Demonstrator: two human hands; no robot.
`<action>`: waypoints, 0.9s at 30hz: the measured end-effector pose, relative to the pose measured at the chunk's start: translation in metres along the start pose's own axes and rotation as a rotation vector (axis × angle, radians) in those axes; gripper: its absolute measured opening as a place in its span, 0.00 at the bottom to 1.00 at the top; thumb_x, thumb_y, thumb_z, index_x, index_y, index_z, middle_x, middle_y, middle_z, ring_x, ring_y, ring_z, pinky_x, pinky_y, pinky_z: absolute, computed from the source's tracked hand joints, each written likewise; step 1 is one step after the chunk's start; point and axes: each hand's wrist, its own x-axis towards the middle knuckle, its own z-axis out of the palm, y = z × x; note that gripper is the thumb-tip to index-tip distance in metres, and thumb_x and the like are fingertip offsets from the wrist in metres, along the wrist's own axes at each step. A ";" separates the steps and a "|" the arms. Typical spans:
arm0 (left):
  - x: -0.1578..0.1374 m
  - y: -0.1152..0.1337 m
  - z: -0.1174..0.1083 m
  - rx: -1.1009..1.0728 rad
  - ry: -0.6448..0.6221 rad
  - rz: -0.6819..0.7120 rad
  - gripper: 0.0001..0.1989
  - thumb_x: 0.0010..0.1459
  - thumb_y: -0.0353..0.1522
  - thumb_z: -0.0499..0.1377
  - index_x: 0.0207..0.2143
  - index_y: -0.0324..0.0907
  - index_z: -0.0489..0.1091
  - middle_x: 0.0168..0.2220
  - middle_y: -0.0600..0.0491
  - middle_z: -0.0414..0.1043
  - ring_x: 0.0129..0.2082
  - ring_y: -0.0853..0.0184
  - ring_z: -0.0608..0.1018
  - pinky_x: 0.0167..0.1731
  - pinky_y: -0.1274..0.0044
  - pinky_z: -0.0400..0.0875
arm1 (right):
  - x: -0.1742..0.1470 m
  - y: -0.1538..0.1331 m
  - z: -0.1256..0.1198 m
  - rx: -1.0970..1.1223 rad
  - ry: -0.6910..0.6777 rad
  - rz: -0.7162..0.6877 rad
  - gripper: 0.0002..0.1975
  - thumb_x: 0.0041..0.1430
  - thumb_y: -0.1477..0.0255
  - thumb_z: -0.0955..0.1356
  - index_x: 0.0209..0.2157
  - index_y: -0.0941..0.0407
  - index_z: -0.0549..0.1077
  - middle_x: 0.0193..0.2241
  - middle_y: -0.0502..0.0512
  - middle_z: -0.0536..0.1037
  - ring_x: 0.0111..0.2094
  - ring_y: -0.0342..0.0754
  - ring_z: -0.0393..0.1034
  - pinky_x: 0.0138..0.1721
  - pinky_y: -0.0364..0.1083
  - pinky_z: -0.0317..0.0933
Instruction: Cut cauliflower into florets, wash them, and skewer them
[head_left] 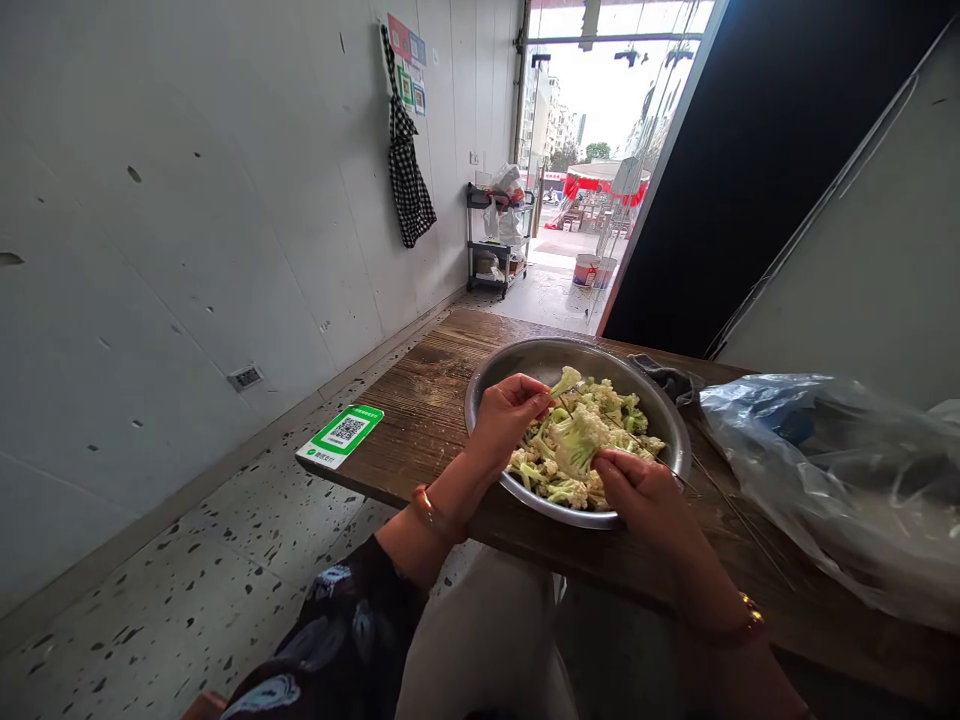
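Over the metal bowl (525,364), probably so it is catching crumbs, the left hand (507,408) is pinching a small floret (567,379) while the right hand (645,492) is holding a larger cauliflower piece (579,438).

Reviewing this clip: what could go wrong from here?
The metal bowl sits close to the wooden table's near edge, so a bump might spill the cauliflower florets. Thin sticks lie beside the bowl, near the right hand, and could perhaps prick it or get knocked off.
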 end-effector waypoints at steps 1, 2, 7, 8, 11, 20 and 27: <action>0.000 0.000 0.000 0.004 -0.004 -0.008 0.07 0.48 0.33 0.68 0.27 0.39 0.73 0.22 0.54 0.73 0.24 0.72 0.72 0.29 0.78 0.66 | 0.000 0.000 0.000 0.004 0.003 -0.001 0.17 0.61 0.60 0.62 0.22 0.55 0.67 0.20 0.48 0.64 0.25 0.44 0.58 0.26 0.43 0.53; 0.000 0.000 0.000 0.005 -0.008 -0.014 0.08 0.48 0.33 0.68 0.27 0.39 0.73 0.22 0.54 0.74 0.24 0.72 0.72 0.29 0.78 0.65 | -0.001 0.000 0.000 0.007 0.006 -0.003 0.17 0.61 0.60 0.62 0.22 0.55 0.67 0.20 0.49 0.64 0.25 0.44 0.58 0.26 0.43 0.53; -0.001 0.000 0.001 -0.009 -0.030 -0.042 0.09 0.47 0.34 0.69 0.27 0.38 0.74 0.23 0.52 0.75 0.24 0.72 0.72 0.28 0.78 0.65 | -0.002 0.001 0.000 0.021 0.024 -0.007 0.19 0.61 0.60 0.62 0.20 0.54 0.62 0.18 0.47 0.60 0.22 0.43 0.54 0.24 0.43 0.51; -0.001 0.001 0.001 -0.014 -0.038 -0.049 0.09 0.46 0.33 0.69 0.27 0.38 0.74 0.23 0.53 0.75 0.24 0.72 0.72 0.28 0.78 0.65 | -0.002 0.002 0.000 0.018 0.026 -0.007 0.19 0.61 0.60 0.62 0.20 0.54 0.62 0.18 0.47 0.60 0.22 0.43 0.54 0.24 0.43 0.51; -0.002 0.002 0.001 -0.015 -0.064 -0.075 0.08 0.46 0.33 0.69 0.27 0.38 0.74 0.23 0.53 0.75 0.23 0.72 0.72 0.28 0.78 0.65 | -0.003 0.004 -0.001 0.000 0.025 -0.011 0.18 0.61 0.60 0.62 0.21 0.55 0.65 0.19 0.48 0.63 0.24 0.44 0.57 0.26 0.42 0.53; -0.002 -0.001 0.002 -0.039 -0.077 -0.076 0.09 0.47 0.34 0.68 0.28 0.39 0.72 0.24 0.53 0.75 0.24 0.73 0.71 0.28 0.78 0.64 | -0.002 0.002 0.000 -0.005 0.048 0.002 0.18 0.61 0.59 0.62 0.21 0.55 0.68 0.18 0.48 0.65 0.22 0.43 0.58 0.25 0.42 0.53; -0.002 -0.004 0.000 -0.029 -0.096 -0.148 0.13 0.50 0.39 0.66 0.31 0.38 0.74 0.23 0.54 0.70 0.21 0.74 0.66 0.23 0.80 0.57 | 0.001 0.001 0.003 -0.025 0.059 -0.031 0.18 0.61 0.60 0.62 0.23 0.55 0.70 0.21 0.49 0.70 0.25 0.45 0.62 0.27 0.42 0.55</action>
